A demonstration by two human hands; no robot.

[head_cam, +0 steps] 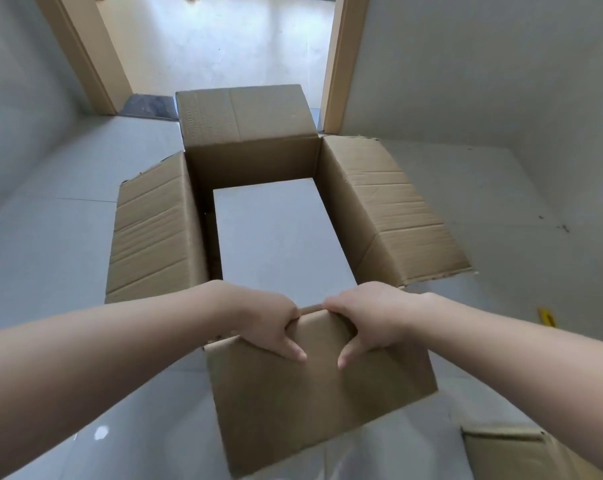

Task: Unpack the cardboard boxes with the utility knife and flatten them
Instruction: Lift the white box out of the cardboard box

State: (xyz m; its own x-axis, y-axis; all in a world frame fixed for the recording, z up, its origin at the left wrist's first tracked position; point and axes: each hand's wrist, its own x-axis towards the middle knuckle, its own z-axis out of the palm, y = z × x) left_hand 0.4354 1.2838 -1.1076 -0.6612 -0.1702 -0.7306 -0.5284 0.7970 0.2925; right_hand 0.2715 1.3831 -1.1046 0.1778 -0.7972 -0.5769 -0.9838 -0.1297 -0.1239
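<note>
A brown cardboard box [251, 157] stands open on the grey tiled floor, its four top flaps folded outward. Through its open bottom the floor shows. My left hand [265, 320] and my right hand [365, 317] both grip the fold of the near flap [313, 403], fingers curled over the inside edge and thumbs pressed on the flap's outer face. The hands sit close together at the middle of that edge. A yellow utility knife [546, 317] lies on the floor to the right, just beyond my right forearm.
Another piece of cardboard [521, 452] lies at the bottom right corner. A doorway with tan wooden frames [341, 64] opens straight ahead behind the box, with a dark mat [147, 105] at its threshold. Grey walls close in on both sides.
</note>
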